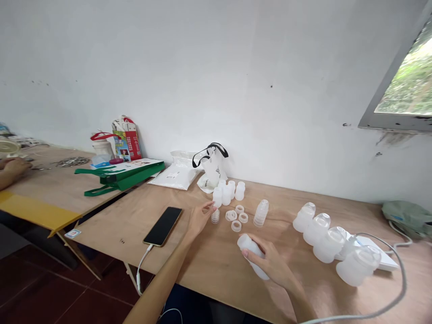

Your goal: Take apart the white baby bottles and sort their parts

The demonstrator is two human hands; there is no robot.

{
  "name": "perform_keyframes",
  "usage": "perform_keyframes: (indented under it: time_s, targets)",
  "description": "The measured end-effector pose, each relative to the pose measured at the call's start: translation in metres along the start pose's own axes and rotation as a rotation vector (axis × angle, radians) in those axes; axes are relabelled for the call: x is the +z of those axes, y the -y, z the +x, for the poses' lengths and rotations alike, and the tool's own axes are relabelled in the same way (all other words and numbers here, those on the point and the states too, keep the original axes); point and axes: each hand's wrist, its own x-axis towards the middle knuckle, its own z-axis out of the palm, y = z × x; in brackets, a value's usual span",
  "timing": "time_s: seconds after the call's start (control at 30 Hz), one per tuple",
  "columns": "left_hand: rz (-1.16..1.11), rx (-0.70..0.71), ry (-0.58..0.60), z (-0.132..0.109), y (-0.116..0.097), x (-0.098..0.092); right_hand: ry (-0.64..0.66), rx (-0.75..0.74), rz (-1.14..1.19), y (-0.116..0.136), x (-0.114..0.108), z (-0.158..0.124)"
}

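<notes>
l hand [199, 219] btwn phone [163, 226] & loose rings [236, 229]

Left hand [199, 218]: far, arm [165, 275] extended, fingers [207, 209] lightly bent.
Right hand [267, 258]: nearer, curled in grip, thumb [252, 257] pointing left.

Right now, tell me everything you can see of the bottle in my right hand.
The bottle is whitish, cloudy and plastic-looking, with rounded contours and no print visible. Your right hand grips it around the middle, hiding part of it. It's held at a slant, one end pointing away from you, over the near part of the wooden table. I can't tell whether it touches the wood.
</notes>
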Motion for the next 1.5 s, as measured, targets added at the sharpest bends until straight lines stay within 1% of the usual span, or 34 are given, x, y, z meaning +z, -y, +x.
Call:
perform_keyframes:
  time_s: [0.23, 0.43, 0.6, 0.8, 1.0, 1.3, 1.5]
  targets:
    - [-0.049, 0.054, -0.029, -0.002, -0.012, -0.002, -0.011, 0.009, -0.026, 0.004, -0.001, -0.001]
    - [-0.034, 0.08, 0.009, -0.002, -0.003, 0.003, -0.046, -0.005, -0.029, 0.005, 0.0, 0.0]
    - [-0.023, 0.086, 0.03, -0.003, 0.004, 0.006, -0.023, 0.008, -0.043, 0.002, 0.001, 0.0]
    - [-0.007, 0.081, 0.017, -0.003, 0.002, 0.007, 0.008, 0.013, -0.027, -0.001, 0.0, 0.0]
    - [0.006, 0.08, 0.038, -0.002, 0.003, 0.007, 0.013, 0.015, -0.032, 0.003, 0.0, 0.0]
    - [0.032, 0.101, 0.002, -0.004, -0.002, 0.007, 0.021, 0.015, -0.016, 0.001, 0.001, -0.001]
    - [0.026, 0.119, -0.015, -0.001, -0.001, 0.009, 0.023, 0.018, -0.018, 0.0, 0.0, 0.0]
